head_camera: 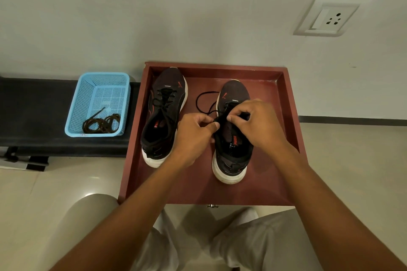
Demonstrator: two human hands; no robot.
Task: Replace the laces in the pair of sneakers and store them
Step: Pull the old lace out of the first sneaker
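Observation:
Two black sneakers with white soles stand in a red-brown wooden drawer (288, 103). The left sneaker (163, 116) is laced with a black lace. Over the tongue of the right sneaker (231, 156), my left hand (193, 136) and my right hand (255, 123) each pinch a part of a black lace (201, 99). A loop of that lace lies on the drawer floor between the shoes. A bundle of dark laces (101, 124) lies in a blue plastic basket (88, 99) to the left.
The basket sits on a black mat (33, 112) along the wall. A white wall socket (328, 16) is at the upper right. My knees in light trousers (253, 242) are below the drawer's front edge. Pale floor tiles surround the drawer.

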